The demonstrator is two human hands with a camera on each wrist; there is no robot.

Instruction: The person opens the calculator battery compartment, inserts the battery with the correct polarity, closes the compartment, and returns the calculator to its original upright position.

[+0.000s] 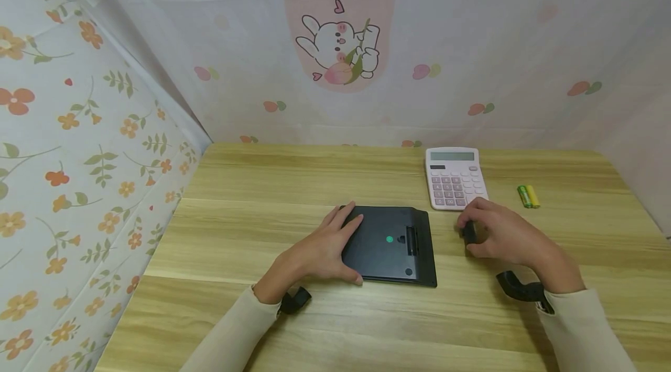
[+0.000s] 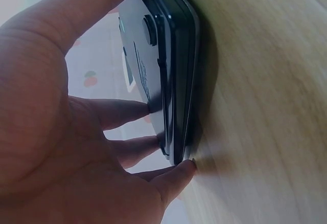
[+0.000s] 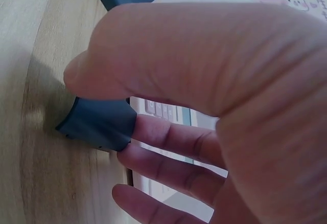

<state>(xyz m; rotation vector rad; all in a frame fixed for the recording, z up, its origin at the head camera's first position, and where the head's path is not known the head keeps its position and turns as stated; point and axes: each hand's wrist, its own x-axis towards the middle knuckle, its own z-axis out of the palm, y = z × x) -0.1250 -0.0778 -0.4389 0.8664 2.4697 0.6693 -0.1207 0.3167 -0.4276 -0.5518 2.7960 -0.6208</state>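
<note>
A black device (image 1: pixel 380 247) lies face down, a narrow battery compartment (image 1: pixel 412 241) exposed near its right end; whether a battery sits inside is unclear. My left hand (image 1: pixel 327 247) rests on the device's left end with fingers spread and fairly straight, its thumb by the near edge. In the left wrist view, fingertips touch the device's back (image 2: pixel 140 65) and edge. Right of the device, my right hand (image 1: pixel 505 235) pinches a small curved black cover (image 3: pixel 99 121) between thumb and fingers, just above or on the table.
A pale pink calculator (image 1: pixel 458 186) lies face up behind my right hand. Two batteries (image 1: pixel 528 197), green and yellow, lie side by side farther right. The wooden table (image 1: pixel 251 186) meets a printed cloth (image 1: pixel 236 40) at the back and left.
</note>
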